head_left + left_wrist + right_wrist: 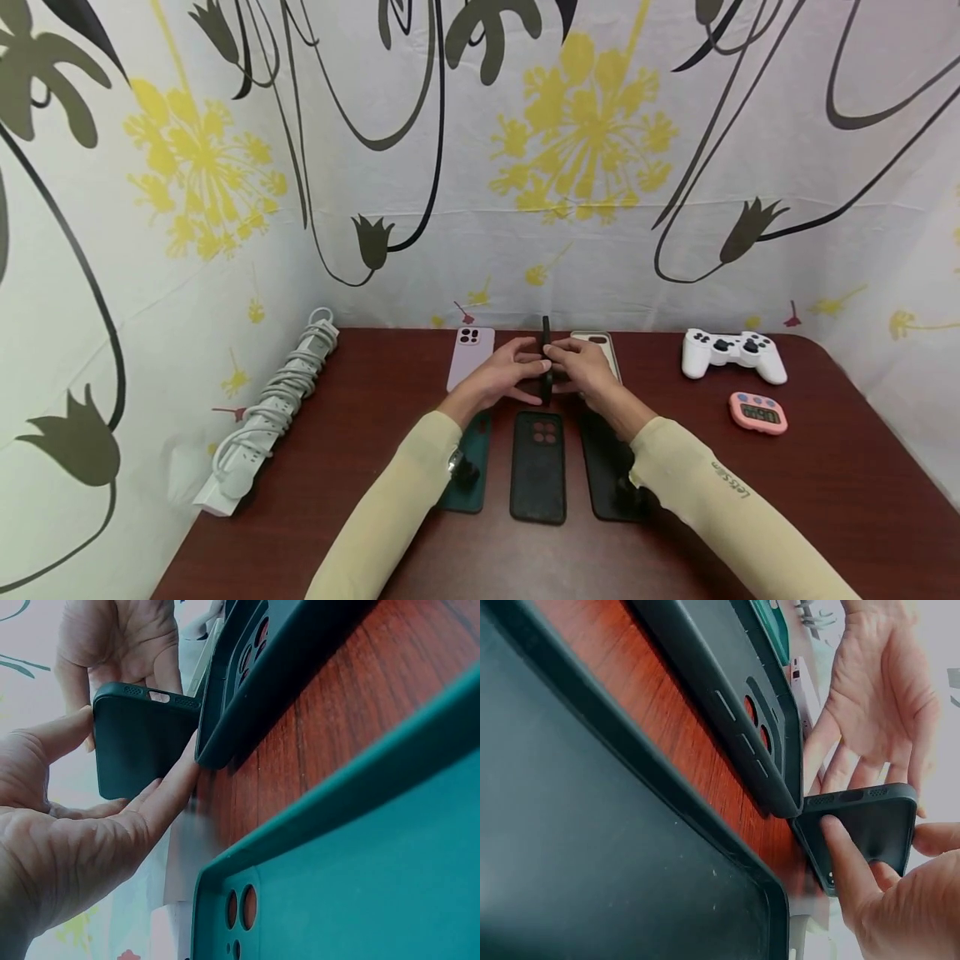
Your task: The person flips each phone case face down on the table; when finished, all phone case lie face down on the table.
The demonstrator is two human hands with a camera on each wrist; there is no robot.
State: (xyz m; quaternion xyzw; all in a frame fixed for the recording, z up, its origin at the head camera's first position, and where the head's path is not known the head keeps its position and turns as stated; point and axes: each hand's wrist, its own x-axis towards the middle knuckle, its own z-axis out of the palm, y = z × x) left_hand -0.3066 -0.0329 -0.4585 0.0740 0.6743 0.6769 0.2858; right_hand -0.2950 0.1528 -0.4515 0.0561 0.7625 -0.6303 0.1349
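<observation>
A black phone case stands on its long edge near the back of the table, between both hands. My left hand holds it from the left, thumb at the upper edge and fingers low in the left wrist view. From the other side my right hand grips it, fingertips on its inner face in the right wrist view. Just in front lies a black case with round camera holes. A teal case is under the left forearm and another black case under the right, each partly hidden.
A lilac case lies behind the left hand, a pale case behind the right. To the right are a white game controller and a pink timer. A cord-wrapped power strip runs along the left edge; patterned cloth walls enclose the table.
</observation>
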